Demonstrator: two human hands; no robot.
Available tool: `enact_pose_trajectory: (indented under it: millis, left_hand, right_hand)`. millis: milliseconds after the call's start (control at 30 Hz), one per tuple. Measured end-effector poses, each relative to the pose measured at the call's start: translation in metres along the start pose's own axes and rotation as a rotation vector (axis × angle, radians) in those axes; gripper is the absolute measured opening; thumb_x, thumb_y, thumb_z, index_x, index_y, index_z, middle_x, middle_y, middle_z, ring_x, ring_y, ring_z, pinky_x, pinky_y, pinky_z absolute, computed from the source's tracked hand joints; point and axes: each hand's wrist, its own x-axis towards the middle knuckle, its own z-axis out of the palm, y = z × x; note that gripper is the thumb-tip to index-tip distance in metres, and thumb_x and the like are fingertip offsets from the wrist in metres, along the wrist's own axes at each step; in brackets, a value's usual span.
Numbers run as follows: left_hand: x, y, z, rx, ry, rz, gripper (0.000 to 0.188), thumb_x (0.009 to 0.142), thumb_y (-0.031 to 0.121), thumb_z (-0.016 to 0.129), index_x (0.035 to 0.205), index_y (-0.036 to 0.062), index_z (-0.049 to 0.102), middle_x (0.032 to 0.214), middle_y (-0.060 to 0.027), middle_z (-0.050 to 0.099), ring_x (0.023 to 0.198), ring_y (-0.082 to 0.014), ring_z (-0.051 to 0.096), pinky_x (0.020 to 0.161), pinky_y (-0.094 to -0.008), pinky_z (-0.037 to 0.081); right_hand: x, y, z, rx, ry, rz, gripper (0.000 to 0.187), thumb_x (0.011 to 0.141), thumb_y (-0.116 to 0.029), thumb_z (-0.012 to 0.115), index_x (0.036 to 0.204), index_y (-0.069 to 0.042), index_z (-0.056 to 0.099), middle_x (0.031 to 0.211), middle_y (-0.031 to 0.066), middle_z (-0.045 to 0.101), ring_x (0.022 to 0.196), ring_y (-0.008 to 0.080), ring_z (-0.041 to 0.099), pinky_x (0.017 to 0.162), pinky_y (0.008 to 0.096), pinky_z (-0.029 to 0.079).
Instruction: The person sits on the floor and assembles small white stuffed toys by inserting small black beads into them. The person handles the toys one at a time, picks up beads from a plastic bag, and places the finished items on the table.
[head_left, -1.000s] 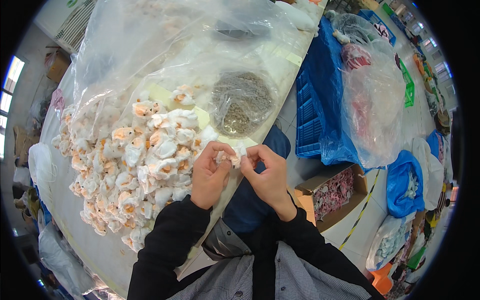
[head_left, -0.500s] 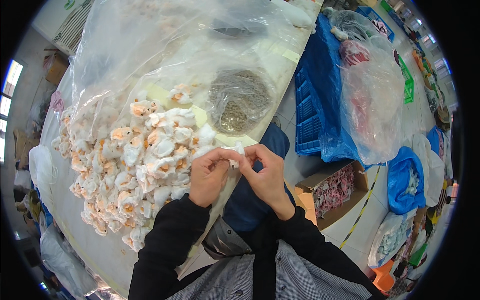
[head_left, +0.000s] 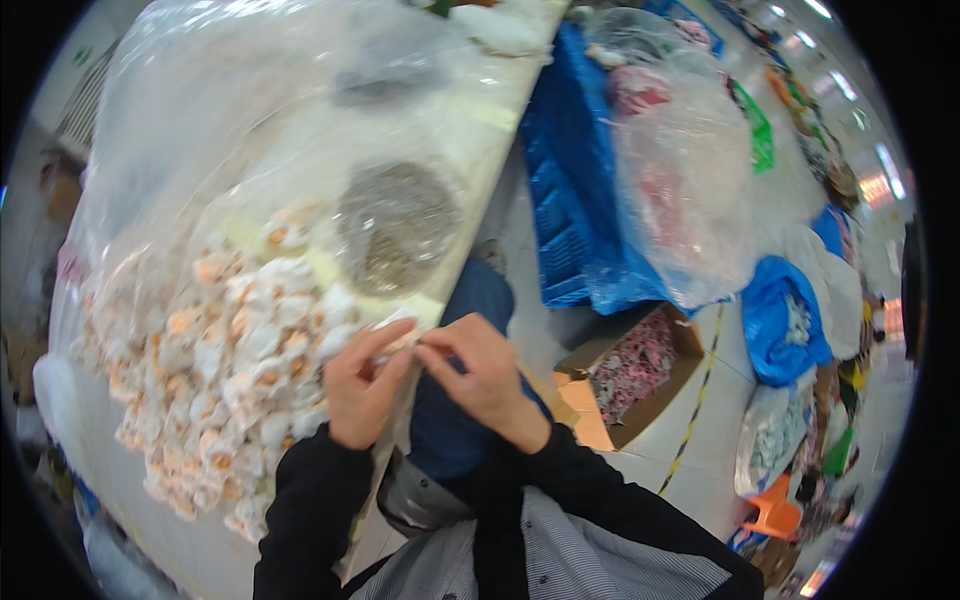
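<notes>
My left hand (head_left: pixel 360 392) and my right hand (head_left: pixel 484 374) meet at the table's right edge, fingertips pinched close together. Between them is a small white plush piece (head_left: pixel 404 320), mostly hidden by the fingers and blurred. Left of my hands lies a big heap of white and peach fluffy plush pieces (head_left: pixel 240 365) on the pale table. Just beyond my fingers sits a clear plastic bag of small grey-brown bits (head_left: pixel 395 225).
Clear plastic sheeting (head_left: pixel 250 110) covers the table's far part. To the right stand a blue crate (head_left: pixel 560 240) with wrapped pink goods, a cardboard box (head_left: pixel 650 380) of pink and white scraps, and a blue bag (head_left: pixel 785 325). An orange stool (head_left: pixel 775 512) is at lower right.
The view has swung, so the whole scene sits further left in the picture. Both hands stay together at the white plush piece, and the right fingers now pinch at its right end.
</notes>
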Motion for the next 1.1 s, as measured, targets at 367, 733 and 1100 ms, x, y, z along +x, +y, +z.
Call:
enact_pose_trajectory:
  millis: [367, 733, 1100]
  left_hand:
    - [0.0, 0.004, 0.009, 0.357, -0.078, 0.356, 0.042, 0.089, 0.001, 0.07, 0.131, 0.0055, 0.07, 0.103, -0.007, 0.061, 0.064, -0.0124, 0.048, 0.055, -0.0264, 0.036]
    - [-0.004, -0.002, 0.01, 0.413, -0.153, 0.382, 0.011, 0.092, 0.011, 0.067, 0.096, 0.0022, 0.071, 0.077, -0.0153, 0.063, 0.069, -0.0357, 0.061, 0.061, -0.0424, 0.043]
    - [-0.005, -0.015, 0.008, 0.362, -0.07, 0.445, 0.009, 0.086, 0.01, 0.067, 0.085, 0.0017, 0.069, 0.071, -0.0147, 0.062, 0.063, -0.0343, 0.061, 0.057, -0.0409, 0.045]
  right_hand:
    - [-0.007, 0.002, -0.011, 0.26, -0.09, 0.119, 0.01, 0.094, -0.011, 0.068, 0.093, -0.002, 0.064, 0.09, 0.016, 0.063, 0.086, 0.0373, 0.061, 0.075, 0.0433, 0.05]
    - [-0.017, 0.002, -0.015, 0.261, -0.21, 0.214, 0.019, 0.098, -0.019, 0.065, 0.091, -0.002, 0.062, 0.086, 0.0129, 0.062, 0.084, 0.0337, 0.059, 0.073, 0.0426, 0.047]
    - [-0.016, -0.004, -0.009, 0.326, -0.197, 0.248, 0.018, 0.098, -0.019, 0.066, 0.092, -0.002, 0.062, 0.086, 0.013, 0.063, 0.082, 0.0321, 0.061, 0.072, 0.0404, 0.048]
